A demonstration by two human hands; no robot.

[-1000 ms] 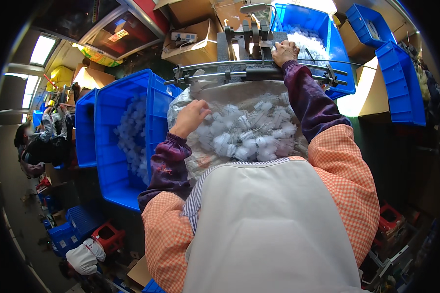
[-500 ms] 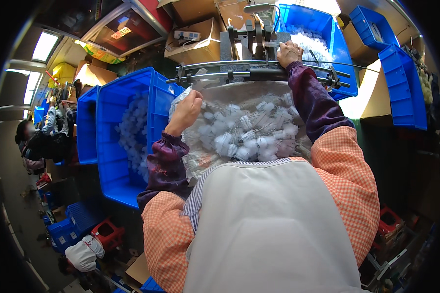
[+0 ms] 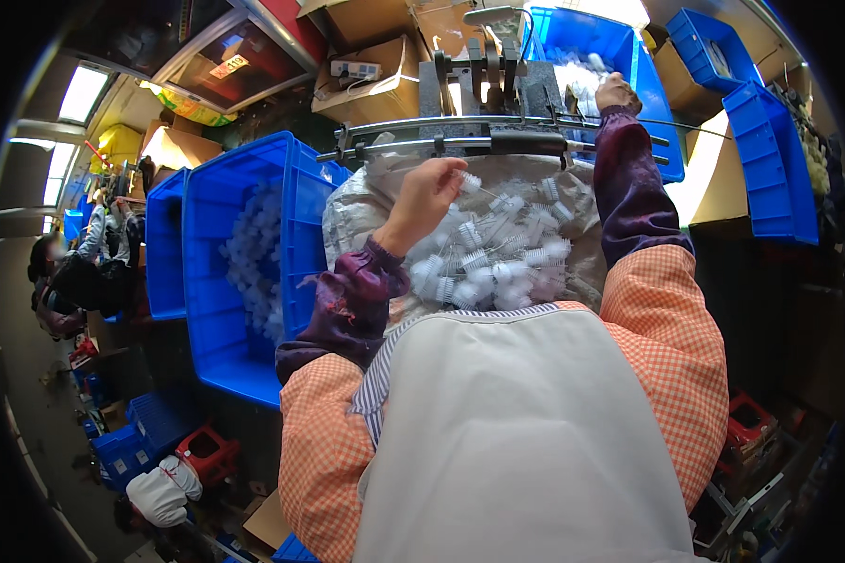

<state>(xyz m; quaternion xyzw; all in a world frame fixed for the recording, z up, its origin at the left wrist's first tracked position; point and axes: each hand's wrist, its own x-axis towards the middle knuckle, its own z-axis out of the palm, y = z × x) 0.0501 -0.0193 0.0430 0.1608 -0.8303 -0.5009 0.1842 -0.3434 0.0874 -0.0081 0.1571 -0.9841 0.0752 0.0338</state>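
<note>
My left hand (image 3: pixel 429 199) is over the near pile, its fingers pinched at a small white-bristled brush (image 3: pixel 470 182) with a thin wire stem. Below it lies a heap of similar wire brushes (image 3: pixel 483 272) on a crumpled pale sheet (image 3: pixel 352 211). My right hand (image 3: pixel 618 92) is at the near side of the far blue bin (image 3: pixel 650 89), beside white brushes (image 3: pixel 580 80) inside it. Its fingers are curled, and what they hold, if anything, is hidden. Between the hands stands a dark metal bench machine (image 3: pixel 488 89) with a horizontal bar (image 3: pixel 526 143) across its front.
A large blue bin (image 3: pixel 286 188) of white brushes stands to my left. Another blue bin (image 3: pixel 784 169) is at the right. Open cardboard boxes (image 3: pixel 385 89) sit behind the machine. A thin rod (image 3: pixel 690 126) sticks out rightward. Other people (image 3: pixel 103 267) are at the far left.
My right hand has moved from the machine rightward to the far bin. My left hand has shifted right and slightly up over the heap, now with a brush at its fingertips.
</note>
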